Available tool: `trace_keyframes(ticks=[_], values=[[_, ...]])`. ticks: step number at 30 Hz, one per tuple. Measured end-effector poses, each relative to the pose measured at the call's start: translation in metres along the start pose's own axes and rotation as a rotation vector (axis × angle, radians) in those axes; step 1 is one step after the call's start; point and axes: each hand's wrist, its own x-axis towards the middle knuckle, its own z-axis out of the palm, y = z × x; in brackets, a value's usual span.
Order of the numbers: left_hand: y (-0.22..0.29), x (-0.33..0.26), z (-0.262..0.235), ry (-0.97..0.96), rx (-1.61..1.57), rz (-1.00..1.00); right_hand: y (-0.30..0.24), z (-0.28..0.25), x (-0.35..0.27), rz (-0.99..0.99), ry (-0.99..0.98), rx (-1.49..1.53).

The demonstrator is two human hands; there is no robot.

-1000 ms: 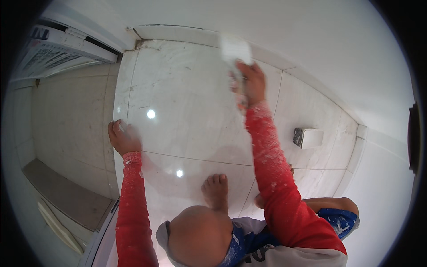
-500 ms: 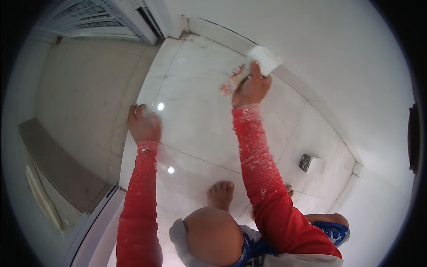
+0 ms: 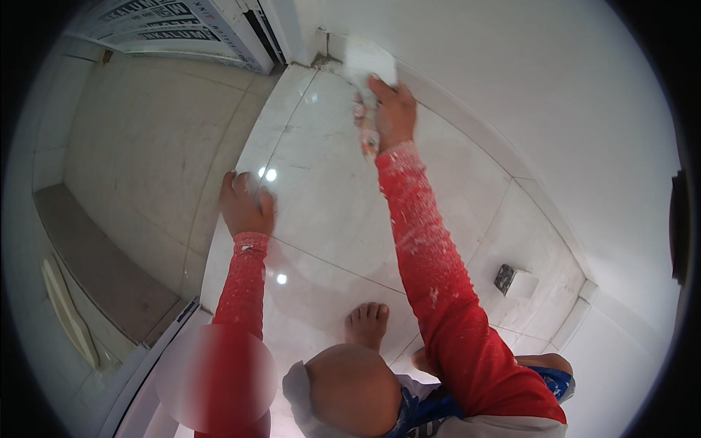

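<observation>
My right hand (image 3: 395, 113) is closed around a flat tool with a white rectangular head (image 3: 370, 61) and a handle blotched pink and orange. Motion blurs the head, so a wide brush and a putty knife look alike here. The head is at the foot of the white wall, close to the far corner of the raised tiled floor (image 3: 343, 197). My left hand (image 3: 247, 204) rests on the left edge of that floor, fingers apart and holding nothing. Both red sleeves carry white dust or specks.
A small block, dark on one side and pale on another (image 3: 517, 282), lies on the tiles at the right. Left of the floor's edge is a lower tiled area (image 3: 139, 146). A framed panel (image 3: 212, 36) stands at the far left. My bare foot (image 3: 366, 325) is on the tiles.
My right hand has moved the flat tool left and farther away along the wall's base, toward the far corner. My left hand stays at the floor's edge, slightly shifted in view.
</observation>
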Motion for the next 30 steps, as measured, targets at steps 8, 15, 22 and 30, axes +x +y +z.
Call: trace_keyframes(ticks=[8, 15, 22, 30], values=[[-0.002, -0.003, 0.001, 0.008, -0.029, -0.029, -0.001, 0.011, -0.017, 0.055, -0.087, -0.093], [-0.003, -0.003, 0.002, 0.011, -0.014, -0.037, 0.007, 0.037, -0.006, 0.064, 0.031, 0.048], [-0.002, -0.003, 0.001, 0.001, -0.008, -0.039, 0.018, 0.051, -0.004, -0.044, 0.043, 0.031], [0.000, -0.003, 0.000, 0.031, -0.009, -0.024, 0.021, 0.059, -0.003, -0.152, -0.050, 0.092]])
